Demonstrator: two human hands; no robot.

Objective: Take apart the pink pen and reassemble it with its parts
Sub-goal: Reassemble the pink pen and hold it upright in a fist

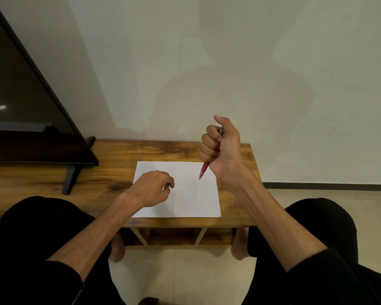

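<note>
Above the far right part of the wooden table (167, 150), the right hand (222, 148) is up in the air, curled into a fist around the pink pen (204, 170). The pen stands almost straight up, and its tip points down at the white sheet of paper (191, 201) but does not touch it. The top end of the pen peeks out by the thumb. The paper lies flat on the table in front of the person. The left hand (154, 188) rests on the left side of the paper with its fingers curled in loosely, and I cannot tell if it holds anything. A big black screen (20, 95) stands on the left end of the table, by the pale wall (229, 51). The person's knees in black trousers (42, 227) show at the bottom.
</note>
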